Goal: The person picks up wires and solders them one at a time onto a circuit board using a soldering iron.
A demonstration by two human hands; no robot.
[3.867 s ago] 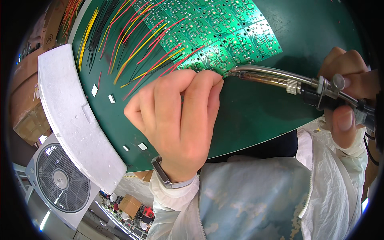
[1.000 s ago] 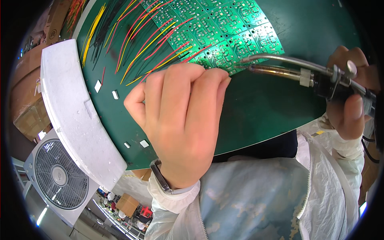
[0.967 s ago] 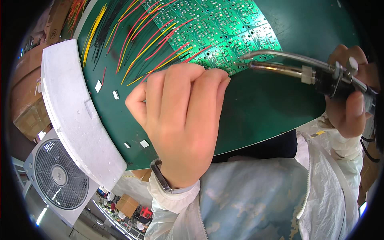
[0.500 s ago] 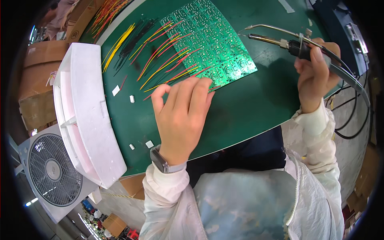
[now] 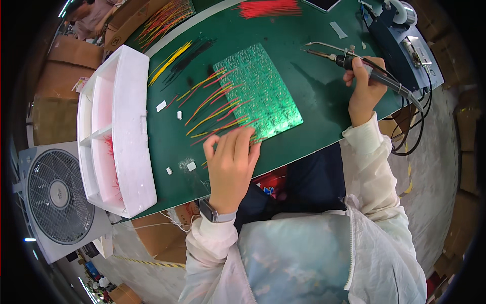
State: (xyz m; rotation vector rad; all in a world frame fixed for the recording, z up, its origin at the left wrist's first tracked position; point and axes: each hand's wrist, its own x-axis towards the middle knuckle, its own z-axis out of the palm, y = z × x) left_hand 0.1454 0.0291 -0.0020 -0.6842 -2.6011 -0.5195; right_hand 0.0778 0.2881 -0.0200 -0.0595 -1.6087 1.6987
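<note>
A green panel of circuit boards [image 5: 268,96] lies on the green tabletop, with several red, yellow and black wires [image 5: 210,109] fanning out from its left side. My left hand [image 5: 230,157] is at the panel's near left corner, its fingers bent and pressed together. Short wire ends stick out on both sides of these fingers, while the gripped part is hidden under them. Up to the right, my right hand [image 5: 365,91] grips a soldering iron [image 5: 344,61] with a thin curved metal tube clamped along it. Its tip points left, in the air and apart from the panel.
Left of the panel stands a white foam tray [image 5: 134,137] with red wires inside. Small white blocks [image 5: 179,115] lie beside it. Yellow wires [image 5: 172,61], black wires [image 5: 190,61] and a red bundle [image 5: 268,8] lie farther back. A blue soldering station [image 5: 405,50] is at right.
The view has shifted, bringing the red bundle and more of the soldering station into sight. My left hand stays at the panel's near corner. The iron is still held clear of the panel.
</note>
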